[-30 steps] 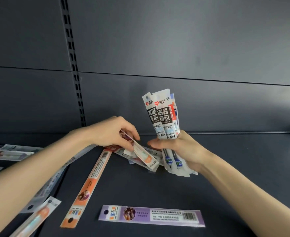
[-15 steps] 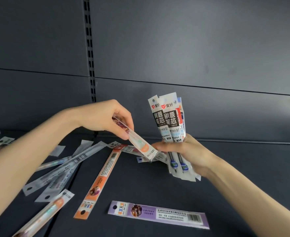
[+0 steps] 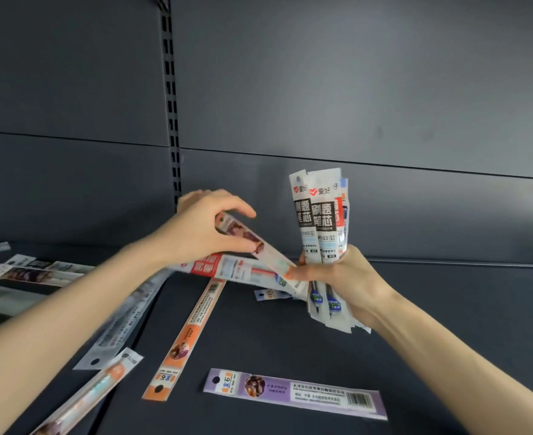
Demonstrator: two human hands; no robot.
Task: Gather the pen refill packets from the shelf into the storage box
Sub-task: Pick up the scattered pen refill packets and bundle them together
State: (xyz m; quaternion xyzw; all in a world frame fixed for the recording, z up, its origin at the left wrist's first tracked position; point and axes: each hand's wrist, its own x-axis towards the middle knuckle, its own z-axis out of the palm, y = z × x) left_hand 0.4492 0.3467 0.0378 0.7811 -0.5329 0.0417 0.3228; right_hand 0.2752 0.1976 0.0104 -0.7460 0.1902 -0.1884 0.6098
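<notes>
Head view — our left hand (image 3: 202, 227) is pinching a refill packet (image 3: 259, 249) to join the bundle (image 3: 318, 221) our right hand (image 3: 347, 284) is gripping.

Left hand (image 3: 202, 229), earlier low over the loose pile on the dark grey shelf (image 3: 290, 337), now raised; the narrow clear packet with an orange end (image 3: 260, 251) it pinches has left the pile and slants down rightward; its lower tip now meets the thumb of the right hand (image 3: 353, 287), below the upright white bundle of refill packets (image 3: 318, 221).
</notes>
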